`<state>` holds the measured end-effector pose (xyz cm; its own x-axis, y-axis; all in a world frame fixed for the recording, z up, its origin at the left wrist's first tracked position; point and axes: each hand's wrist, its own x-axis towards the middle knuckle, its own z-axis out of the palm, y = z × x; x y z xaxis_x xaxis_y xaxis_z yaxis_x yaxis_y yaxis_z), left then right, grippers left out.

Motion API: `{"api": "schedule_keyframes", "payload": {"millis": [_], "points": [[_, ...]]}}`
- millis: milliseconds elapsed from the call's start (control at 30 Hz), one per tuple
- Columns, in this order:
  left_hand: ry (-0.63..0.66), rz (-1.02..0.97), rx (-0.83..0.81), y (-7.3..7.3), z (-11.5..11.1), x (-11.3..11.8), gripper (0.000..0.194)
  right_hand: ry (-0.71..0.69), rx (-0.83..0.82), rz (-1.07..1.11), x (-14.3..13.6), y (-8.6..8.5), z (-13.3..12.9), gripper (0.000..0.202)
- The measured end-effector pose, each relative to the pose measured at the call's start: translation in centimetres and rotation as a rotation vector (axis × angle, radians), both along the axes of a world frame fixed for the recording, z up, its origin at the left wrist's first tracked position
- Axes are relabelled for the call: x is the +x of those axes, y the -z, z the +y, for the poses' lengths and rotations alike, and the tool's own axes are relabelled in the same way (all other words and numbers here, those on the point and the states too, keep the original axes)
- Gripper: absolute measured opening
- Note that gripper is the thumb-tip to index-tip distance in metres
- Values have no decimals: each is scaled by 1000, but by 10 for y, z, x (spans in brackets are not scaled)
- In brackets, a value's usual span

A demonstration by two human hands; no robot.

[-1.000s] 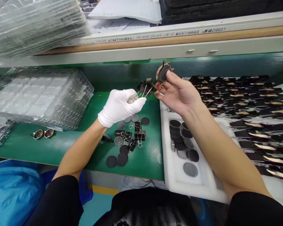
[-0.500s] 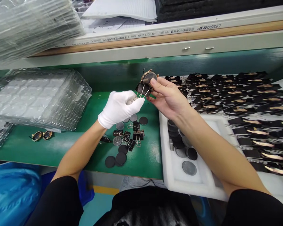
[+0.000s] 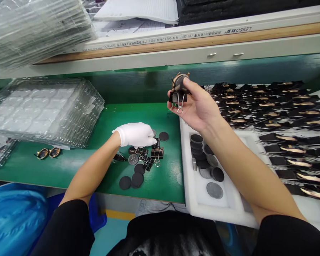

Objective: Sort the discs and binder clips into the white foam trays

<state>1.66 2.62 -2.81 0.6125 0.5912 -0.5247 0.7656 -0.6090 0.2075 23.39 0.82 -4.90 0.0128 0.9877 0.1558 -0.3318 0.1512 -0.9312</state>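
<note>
My bare right hand [image 3: 200, 105] is raised above the bench, its thumb pressing a dark round disc [image 3: 179, 84] against a gold-and-brown glasses frame [image 3: 186, 75]. A black binder clip [image 3: 180, 97] with silver handles grips the lower part of this bundle. Down on the green bench, my white-gloved left hand [image 3: 136, 135] has its fingertips closed on a black binder clip [image 3: 156, 144]. More binder clips [image 3: 157, 153] lie just beside it, among several dark and grey discs [image 3: 137, 179].
A white foam tray [image 3: 202, 209] of discs stands at the right, beside rows of clipped glasses parts [image 3: 293, 149]. On the left are stacked clear plastic trays [image 3: 42, 110] and a pair of round glasses [image 3: 48, 153]. A shelf edge [image 3: 186, 53] runs across the back.
My left hand has let go of the clip on the held bundle and dropped to the loose clips. My right hand has shifted slightly right, tilting the bundle.
</note>
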Motion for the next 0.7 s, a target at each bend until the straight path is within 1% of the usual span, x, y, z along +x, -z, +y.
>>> {"api": "schedule_keyframes", "payload": {"millis": [67, 100, 133, 200, 267, 300, 367, 433, 500, 533, 567, 633, 700], "points": [[-91, -116, -104, -7, 0, -1, 39, -60, -61, 10, 1, -1, -2, 40], [-160, -200, -122, -13, 0, -2, 37, -96, -97, 2, 2, -2, -3, 36], [-230, -303, -99, -20, 0, -4, 35, -137, -127, -16, 4, -4, -4, 33], [-350, -532, 31, -32, -2, -6, 34, -235, -167, -69, 6, -7, -6, 29], [-405, -723, 180, -37, -5, -6, 34, -331, -177, -97, 6, -10, -9, 30], [-398, -776, 240, -37, -7, -5, 35, -366, -173, -93, 4, -11, -11, 32], [-347, -807, 360, -33, -11, -1, 41, -394, -140, -61, -1, -11, -13, 35], [-320, -797, 535, -28, -12, 3, 45, -369, -89, -30, -5, -10, -15, 36], [-362, -775, 687, -23, -12, 5, 43, -325, -46, -22, -7, -9, -15, 34], [-382, -754, 717, -22, -11, 5, 42, -307, -31, -27, -7, -9, -16, 33], [-380, -727, 709, -22, -10, 5, 41, -294, -19, -36, -6, -8, -16, 33], [-314, -681, 648, -21, -8, 4, 42, -282, -4, -63, -5, -7, -16, 33], [-228, -667, 638, -19, -5, 3, 46, -291, 5, -106, -4, -7, -17, 35]]}}
